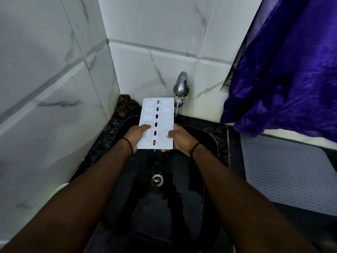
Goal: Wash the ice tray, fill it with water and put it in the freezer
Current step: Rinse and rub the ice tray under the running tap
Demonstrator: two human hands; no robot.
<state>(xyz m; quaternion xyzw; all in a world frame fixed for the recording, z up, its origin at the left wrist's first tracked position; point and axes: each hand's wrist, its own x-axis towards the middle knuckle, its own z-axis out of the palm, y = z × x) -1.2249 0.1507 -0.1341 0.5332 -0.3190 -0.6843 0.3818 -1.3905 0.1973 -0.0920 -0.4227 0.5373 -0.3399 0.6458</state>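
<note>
A white plastic ice tray (pixel 160 110) with a row of oval holes down its middle is held over the black sink (pixel 209 143), its far end tilted up toward the wall. My left hand (pixel 135 134) grips its near left edge, thumb lying across the top. My right hand (pixel 180 137) grips the near right edge, thumb on the top face. A thin stream of water runs from the chrome tap (pixel 180 86) just past the tray's right edge. Drops fall from the tray's near edge.
The sink's drain (pixel 156 179) sits below the hands, with the basin wet. A brown checked cloth (pixel 125 106) is bunched in the back left corner. A grey ribbed mat (pixel 288 170) lies on the right counter under a hanging purple cloth (pixel 284 73). Marble tiled walls enclose the corner.
</note>
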